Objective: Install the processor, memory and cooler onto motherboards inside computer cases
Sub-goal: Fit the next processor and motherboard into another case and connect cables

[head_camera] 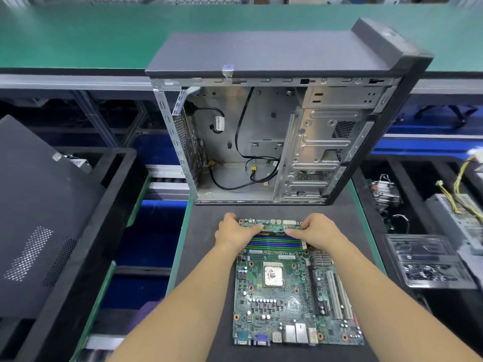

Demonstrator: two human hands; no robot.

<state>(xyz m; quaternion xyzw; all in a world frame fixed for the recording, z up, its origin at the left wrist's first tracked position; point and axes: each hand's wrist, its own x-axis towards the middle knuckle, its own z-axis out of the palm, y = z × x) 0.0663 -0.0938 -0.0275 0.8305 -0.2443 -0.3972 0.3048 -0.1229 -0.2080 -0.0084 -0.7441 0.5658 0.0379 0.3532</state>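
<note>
Board [287,296]: flat on dark mat [209,257], just before the open case [261,142].
Left hand [236,232]: fingers curled over board's far edge, thumb on memory [274,242].
Right hand [313,231]: same grip, far-right edge.

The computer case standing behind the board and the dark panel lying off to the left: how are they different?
The computer case stands upright on the black mat, open toward the camera, showing bare metal and loose cables. The dark panel lies tilted in a black tray, a single flat sheet with a perforated patch. The case is a whole box; the panel is one piece. Both have the same dark grey outer finish.
</note>
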